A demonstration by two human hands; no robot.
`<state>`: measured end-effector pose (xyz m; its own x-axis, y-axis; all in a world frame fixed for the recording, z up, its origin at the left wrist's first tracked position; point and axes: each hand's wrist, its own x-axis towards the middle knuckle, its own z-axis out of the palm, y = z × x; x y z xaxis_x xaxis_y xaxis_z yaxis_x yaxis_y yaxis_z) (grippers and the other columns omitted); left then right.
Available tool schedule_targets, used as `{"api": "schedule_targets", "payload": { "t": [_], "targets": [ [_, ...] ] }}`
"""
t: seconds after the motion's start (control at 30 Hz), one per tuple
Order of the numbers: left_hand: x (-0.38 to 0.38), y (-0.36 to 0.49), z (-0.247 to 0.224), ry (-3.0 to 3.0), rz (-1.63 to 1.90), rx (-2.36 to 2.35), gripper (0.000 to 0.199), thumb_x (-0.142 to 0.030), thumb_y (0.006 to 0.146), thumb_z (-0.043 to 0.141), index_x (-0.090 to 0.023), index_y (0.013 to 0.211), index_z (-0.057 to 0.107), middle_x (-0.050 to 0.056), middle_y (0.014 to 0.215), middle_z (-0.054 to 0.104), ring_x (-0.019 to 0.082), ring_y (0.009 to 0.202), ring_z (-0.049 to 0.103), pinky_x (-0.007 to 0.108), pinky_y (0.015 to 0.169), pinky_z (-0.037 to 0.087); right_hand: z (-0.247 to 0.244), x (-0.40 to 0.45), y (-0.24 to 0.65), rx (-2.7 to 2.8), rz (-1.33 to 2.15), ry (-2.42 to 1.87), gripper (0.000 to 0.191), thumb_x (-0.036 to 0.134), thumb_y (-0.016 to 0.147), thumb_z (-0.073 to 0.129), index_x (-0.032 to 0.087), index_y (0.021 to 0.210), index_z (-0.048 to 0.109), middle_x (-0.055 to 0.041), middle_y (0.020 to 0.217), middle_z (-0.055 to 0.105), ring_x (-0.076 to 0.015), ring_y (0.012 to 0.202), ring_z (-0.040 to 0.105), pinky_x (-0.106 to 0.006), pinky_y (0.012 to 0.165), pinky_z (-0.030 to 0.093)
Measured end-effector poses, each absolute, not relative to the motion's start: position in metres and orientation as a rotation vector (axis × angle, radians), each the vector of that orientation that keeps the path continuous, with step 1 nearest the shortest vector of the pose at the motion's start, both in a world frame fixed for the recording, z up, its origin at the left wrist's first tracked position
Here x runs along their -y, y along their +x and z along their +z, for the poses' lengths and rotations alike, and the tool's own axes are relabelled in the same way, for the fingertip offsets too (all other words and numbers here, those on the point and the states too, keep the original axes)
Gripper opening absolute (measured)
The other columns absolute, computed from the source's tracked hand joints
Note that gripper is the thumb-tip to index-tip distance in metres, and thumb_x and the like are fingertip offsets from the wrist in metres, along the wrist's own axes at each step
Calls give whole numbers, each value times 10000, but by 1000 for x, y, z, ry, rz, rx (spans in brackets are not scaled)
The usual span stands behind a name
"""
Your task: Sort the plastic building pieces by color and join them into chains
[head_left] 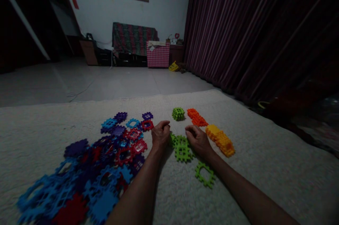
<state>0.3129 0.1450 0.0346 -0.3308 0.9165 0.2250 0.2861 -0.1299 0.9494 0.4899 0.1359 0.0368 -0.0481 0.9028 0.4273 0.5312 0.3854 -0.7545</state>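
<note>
My left hand is curled on the left of a small heap of green toothed building tiles, its side close against them. What its fingers hold, if anything, is hidden. Across the heap, my right hand is also curled, thumb and forefinger close together at the tiles' right edge. Its palm side does not show. Below the right wrist lies a single green tile with a large opening. Beyond both hands sits a neat stack of green tiles.
An orange row of tiles and a yellow row lie to the right. At the left spreads a loose pile of blue tiles, with red and purple ones mixed in. Everything rests on a pale quilted mat. Dark curtains hang at right.
</note>
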Motion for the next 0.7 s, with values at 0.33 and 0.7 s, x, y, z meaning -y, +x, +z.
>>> {"api": "schedule_targets", "payload": {
  "t": [0.33,0.7],
  "targets": [
    [-126,316,51,2139,1077,-1534,268,-167,814,550,-185,995,747,83,1031,720,208,975,660,334,936,497,35,-145,500,1414,991,-1152,258,436,766,601,194,837,657,-25,821,655,-160,740,600,-295,716,482],
    [-94,330,77,2422,366,-1443,683,-601,733,673,-207,1285,598,154,1496,450,396,1406,341,581,1135,277,36,-146,499,1337,1058,-1078,321,499,751,575,188,818,624,-23,791,638,-131,669,561,-273,654,491]
  ]
}}
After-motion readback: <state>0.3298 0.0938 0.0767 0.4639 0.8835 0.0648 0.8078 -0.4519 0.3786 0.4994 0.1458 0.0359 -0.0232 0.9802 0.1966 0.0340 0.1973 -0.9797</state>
